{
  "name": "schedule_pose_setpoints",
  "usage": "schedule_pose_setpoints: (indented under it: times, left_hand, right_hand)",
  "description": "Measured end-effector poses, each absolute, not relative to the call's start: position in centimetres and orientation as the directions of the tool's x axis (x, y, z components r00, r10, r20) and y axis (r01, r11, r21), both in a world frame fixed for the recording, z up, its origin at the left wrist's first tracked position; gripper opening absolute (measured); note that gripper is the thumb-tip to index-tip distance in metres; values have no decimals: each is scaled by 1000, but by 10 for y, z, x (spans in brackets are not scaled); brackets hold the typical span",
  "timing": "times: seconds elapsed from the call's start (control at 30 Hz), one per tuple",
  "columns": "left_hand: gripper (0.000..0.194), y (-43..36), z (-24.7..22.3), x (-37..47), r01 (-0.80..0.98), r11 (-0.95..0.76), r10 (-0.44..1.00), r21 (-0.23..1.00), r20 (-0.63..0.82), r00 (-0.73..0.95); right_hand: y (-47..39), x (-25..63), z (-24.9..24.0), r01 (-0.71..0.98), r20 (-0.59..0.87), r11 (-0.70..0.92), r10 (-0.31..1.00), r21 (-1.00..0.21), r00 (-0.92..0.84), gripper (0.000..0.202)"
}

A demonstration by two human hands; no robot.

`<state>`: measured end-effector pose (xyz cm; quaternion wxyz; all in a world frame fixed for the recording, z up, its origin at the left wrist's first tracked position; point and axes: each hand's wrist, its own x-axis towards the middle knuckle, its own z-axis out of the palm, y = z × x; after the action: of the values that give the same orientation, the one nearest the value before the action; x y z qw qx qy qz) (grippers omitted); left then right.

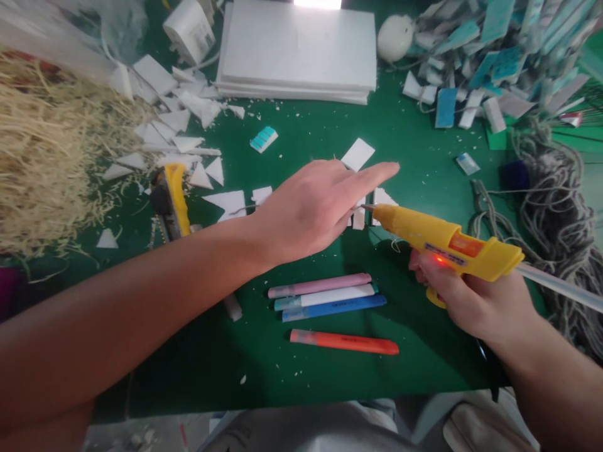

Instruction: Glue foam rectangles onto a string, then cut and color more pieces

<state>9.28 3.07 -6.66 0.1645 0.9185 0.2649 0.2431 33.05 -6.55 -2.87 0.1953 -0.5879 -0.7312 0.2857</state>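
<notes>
Right of centre in the frame, your right hand [466,289] had its fingers wrapped round the handle of the yellow glue gun [424,229], its nozzle [369,207] beside the small white foam pieces [358,220]. Mid-frame, your left hand [311,210] hid some of these, one finger outstretched; whether the others pinched anything, I cannot tell. The gun looked light and stiff, best held by that handle; the foam seemed crumbly, best pinched gently at its edges.

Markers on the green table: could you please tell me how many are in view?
4: a pink marker, a white marker and a blue marker lie close together; a red marker lies nearer the table's front edge. Others may be hidden beneath the arms.
</notes>
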Motion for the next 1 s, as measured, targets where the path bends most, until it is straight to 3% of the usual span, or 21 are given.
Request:
schedule_pose_setpoints:
  times: [0.43,1.0]
  left_hand:
    - [51,31,-65,93,409,-817,554,408,356,752]
    - [60,27,-72,101,434,-778,599,453,328,731]
  right_hand:
    - [-62,327,-24,786,-13,196,968,-586,-251,58]
    - [-67,332,-29,700,-66,99,977,-708,-205,50]
